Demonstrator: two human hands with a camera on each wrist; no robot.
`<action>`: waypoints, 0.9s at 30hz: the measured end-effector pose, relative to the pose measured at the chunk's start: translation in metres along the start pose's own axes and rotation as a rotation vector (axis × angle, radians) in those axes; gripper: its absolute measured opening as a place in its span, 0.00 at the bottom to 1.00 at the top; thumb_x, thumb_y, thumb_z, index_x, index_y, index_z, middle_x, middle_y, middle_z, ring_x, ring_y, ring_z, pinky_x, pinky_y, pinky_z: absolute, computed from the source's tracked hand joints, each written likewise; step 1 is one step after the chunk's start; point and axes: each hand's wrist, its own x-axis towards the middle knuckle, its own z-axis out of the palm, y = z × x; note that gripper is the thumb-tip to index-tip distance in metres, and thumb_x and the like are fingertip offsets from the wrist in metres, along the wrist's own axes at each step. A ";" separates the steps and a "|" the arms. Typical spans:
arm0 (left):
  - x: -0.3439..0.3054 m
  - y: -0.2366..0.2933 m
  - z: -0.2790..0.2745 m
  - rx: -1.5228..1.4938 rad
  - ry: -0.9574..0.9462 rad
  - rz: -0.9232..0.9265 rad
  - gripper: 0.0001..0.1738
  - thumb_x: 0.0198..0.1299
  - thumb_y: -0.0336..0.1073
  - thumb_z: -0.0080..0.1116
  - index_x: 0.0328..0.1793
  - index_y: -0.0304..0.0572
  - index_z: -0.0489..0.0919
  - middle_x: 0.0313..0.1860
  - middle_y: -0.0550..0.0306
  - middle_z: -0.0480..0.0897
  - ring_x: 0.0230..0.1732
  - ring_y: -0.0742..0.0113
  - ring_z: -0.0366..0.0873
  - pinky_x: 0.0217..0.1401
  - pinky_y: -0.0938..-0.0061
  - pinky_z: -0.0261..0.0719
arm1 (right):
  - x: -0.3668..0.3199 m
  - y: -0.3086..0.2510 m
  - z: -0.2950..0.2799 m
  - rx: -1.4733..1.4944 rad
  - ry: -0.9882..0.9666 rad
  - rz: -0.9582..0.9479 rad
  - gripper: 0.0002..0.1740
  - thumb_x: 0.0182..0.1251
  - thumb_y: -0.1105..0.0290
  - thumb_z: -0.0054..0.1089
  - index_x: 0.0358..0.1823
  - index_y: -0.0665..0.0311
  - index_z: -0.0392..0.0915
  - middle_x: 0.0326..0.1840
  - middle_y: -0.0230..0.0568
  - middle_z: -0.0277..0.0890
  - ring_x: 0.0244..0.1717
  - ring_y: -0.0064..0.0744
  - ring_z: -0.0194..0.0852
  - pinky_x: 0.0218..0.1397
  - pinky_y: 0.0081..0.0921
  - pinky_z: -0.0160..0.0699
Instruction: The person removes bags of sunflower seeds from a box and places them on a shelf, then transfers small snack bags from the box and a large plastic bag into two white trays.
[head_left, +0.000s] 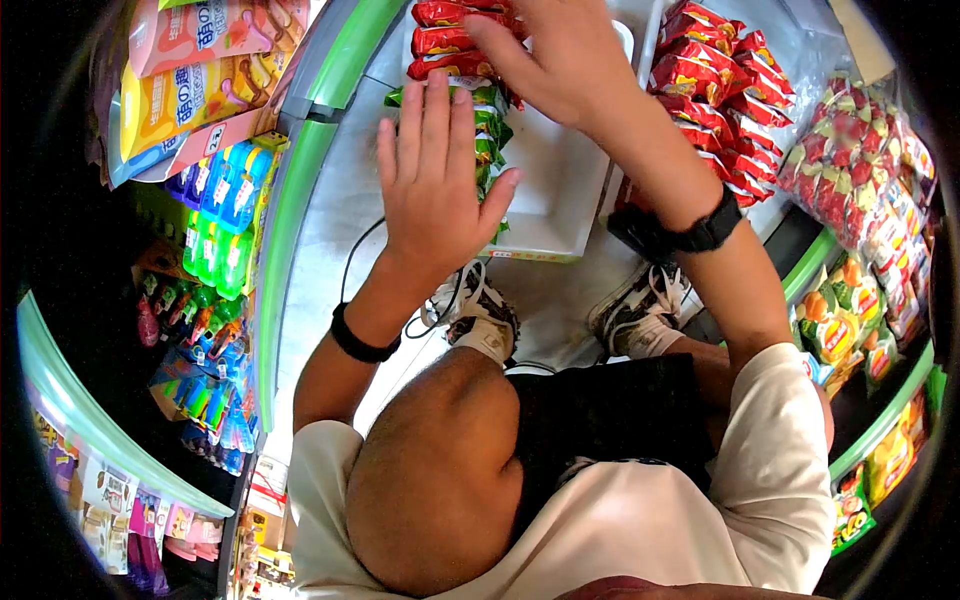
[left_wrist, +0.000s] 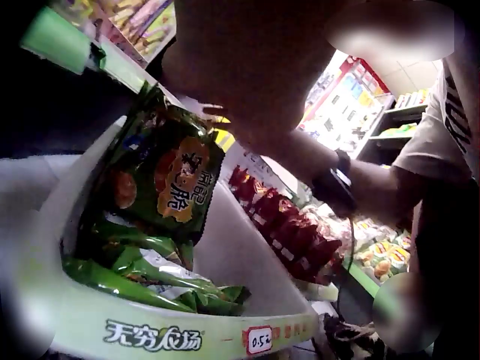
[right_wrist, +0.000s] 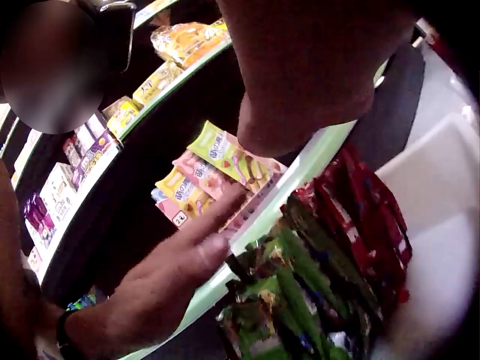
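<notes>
My left hand point(head_left: 428, 185) has its fingers straight and spread, lying over the left side of a row of green snack packets point(head_left: 490, 135). The same green packets point(left_wrist: 161, 176) stand upright and lean in the white bin point(left_wrist: 247, 251) in the left wrist view. In the right wrist view the left hand point(right_wrist: 172, 274) reaches along these packets. My right hand point(head_left: 555, 65) extends its thumb beside red snack packets point(head_left: 440, 40) at the bin's far end. Its other fingers run past the top edge of the head view.
A second group of red packets point(head_left: 700, 90) stands right of the bin. Shelves with bottles point(head_left: 220, 220) and bagged snacks point(head_left: 190, 95) curve along the left. Chip bags point(head_left: 840, 310) line the right. My shoes point(head_left: 480, 305) are close to the bin; a cable point(head_left: 347, 262) lies nearby.
</notes>
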 end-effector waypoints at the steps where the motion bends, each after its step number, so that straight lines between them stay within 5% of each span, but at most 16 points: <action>1: 0.003 -0.002 0.006 0.039 -0.037 0.010 0.46 0.63 0.58 0.59 0.77 0.30 0.64 0.79 0.37 0.63 0.81 0.42 0.55 0.78 0.40 0.49 | 0.008 0.005 0.011 -0.224 -0.021 -0.112 0.37 0.69 0.54 0.56 0.71 0.75 0.61 0.72 0.64 0.63 0.73 0.62 0.60 0.78 0.56 0.54; 3: 0.005 -0.010 0.016 0.106 -0.085 0.040 0.47 0.62 0.59 0.60 0.77 0.30 0.65 0.79 0.38 0.63 0.81 0.44 0.55 0.78 0.40 0.49 | 0.015 0.013 0.026 -0.465 -0.119 -0.236 0.38 0.74 0.50 0.48 0.74 0.73 0.59 0.75 0.63 0.61 0.76 0.59 0.58 0.80 0.56 0.51; 7: 0.009 -0.021 0.021 0.218 -0.181 0.096 0.49 0.64 0.63 0.57 0.76 0.26 0.64 0.80 0.38 0.61 0.83 0.46 0.54 0.78 0.37 0.48 | 0.021 0.018 0.031 -0.511 -0.424 -0.058 0.36 0.76 0.51 0.43 0.76 0.70 0.58 0.74 0.57 0.64 0.76 0.54 0.60 0.79 0.59 0.51; 10: 0.007 -0.025 0.025 0.237 -0.180 0.130 0.48 0.64 0.64 0.56 0.76 0.27 0.65 0.80 0.40 0.62 0.82 0.48 0.54 0.78 0.37 0.48 | 0.021 0.015 0.027 -0.504 -0.480 -0.019 0.37 0.75 0.51 0.43 0.77 0.69 0.56 0.74 0.56 0.65 0.76 0.52 0.60 0.79 0.60 0.51; 12: 0.009 -0.025 0.025 0.316 -0.191 0.119 0.49 0.64 0.65 0.55 0.76 0.28 0.65 0.80 0.41 0.62 0.82 0.49 0.55 0.77 0.36 0.48 | 0.020 0.035 0.052 -0.464 -0.376 -0.012 0.37 0.75 0.50 0.47 0.75 0.69 0.61 0.72 0.59 0.67 0.73 0.54 0.66 0.77 0.57 0.56; 14: 0.012 -0.024 0.025 0.330 -0.217 0.140 0.49 0.65 0.66 0.52 0.77 0.29 0.64 0.80 0.43 0.62 0.83 0.51 0.54 0.77 0.35 0.48 | 0.020 0.039 0.057 -0.461 -0.218 -0.050 0.32 0.66 0.45 0.61 0.62 0.61 0.76 0.57 0.51 0.79 0.60 0.53 0.79 0.62 0.51 0.75; 15: 0.013 -0.023 0.024 0.366 -0.237 0.144 0.49 0.66 0.67 0.51 0.77 0.30 0.64 0.80 0.43 0.62 0.83 0.51 0.54 0.78 0.35 0.47 | 0.025 0.039 0.056 -0.473 -0.205 -0.030 0.32 0.66 0.45 0.61 0.62 0.61 0.76 0.57 0.51 0.79 0.60 0.53 0.79 0.62 0.51 0.75; 17: 0.015 -0.020 0.021 0.390 -0.258 0.146 0.49 0.68 0.67 0.49 0.79 0.32 0.61 0.81 0.43 0.61 0.84 0.51 0.52 0.78 0.35 0.45 | 0.036 0.036 0.050 -0.445 -0.481 0.061 0.42 0.67 0.36 0.56 0.73 0.59 0.66 0.68 0.52 0.74 0.67 0.57 0.74 0.66 0.57 0.71; 21: 0.017 -0.018 0.017 0.381 -0.308 0.112 0.49 0.68 0.64 0.51 0.81 0.33 0.57 0.83 0.44 0.58 0.84 0.49 0.51 0.78 0.33 0.44 | 0.040 0.034 0.046 -0.525 -0.480 0.083 0.41 0.68 0.36 0.52 0.73 0.56 0.63 0.63 0.58 0.76 0.64 0.64 0.75 0.63 0.55 0.73; 24: 0.016 -0.022 0.013 0.354 -0.261 0.139 0.48 0.68 0.62 0.52 0.82 0.36 0.56 0.83 0.46 0.57 0.84 0.50 0.51 0.77 0.32 0.44 | 0.061 0.030 0.010 -0.255 -0.561 0.074 0.45 0.64 0.34 0.57 0.71 0.60 0.66 0.61 0.59 0.78 0.60 0.64 0.77 0.59 0.52 0.77; 27: 0.013 -0.020 0.003 0.306 -0.247 0.125 0.45 0.69 0.58 0.52 0.83 0.39 0.55 0.84 0.48 0.57 0.84 0.50 0.52 0.77 0.32 0.43 | 0.095 0.038 -0.025 -0.197 -0.408 0.036 0.43 0.62 0.39 0.62 0.70 0.61 0.70 0.56 0.66 0.80 0.58 0.63 0.80 0.65 0.58 0.74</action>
